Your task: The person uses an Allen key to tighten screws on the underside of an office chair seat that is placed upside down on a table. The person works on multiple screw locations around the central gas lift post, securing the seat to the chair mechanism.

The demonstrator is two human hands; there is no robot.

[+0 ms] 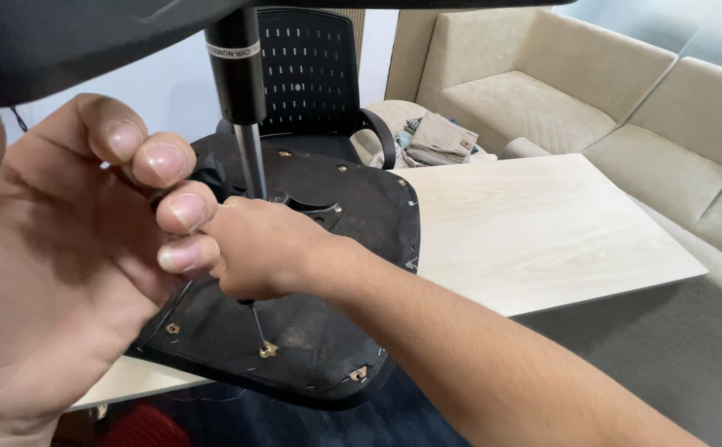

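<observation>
- Closest to the camera, the left hand point(63, 248) fills the lower left of the view, fingers curled with the nails facing the camera; its grip is closed on a small black knob or lever point(209, 175) on the underside of the seat.
- Next to it, the right hand point(262, 248) has its grip closed in a fist around a thin dark screwdriver point(255, 323), whose handle is hidden inside the fist.
- Only the screwdriver's shaft shows: its long axis runs nearly upright, tilted slightly, tip pointing down and a little right onto a brass-coloured fitting point(268, 350) near the seat's front edge.
- Lying upside down on the light wooden worktop point(543, 232), the black fabric-covered office chair seat point(336, 215) overhangs the worktop's near edge; staples line its rim and several brass fittings dot its surface.
- Rising from the seat's middle, a black gas-lift cylinder with a silver rod point(241, 99) stands upright and wears a white band label near its top.
- Behind stands a black perforated plastic chair back with an armrest point(311, 74).
- At the far end of the worktop lies a pile of folded clothes point(440, 141), one piece with a small tan rectangular patch.
- Beige sofas point(543, 83) stand at the right.
</observation>
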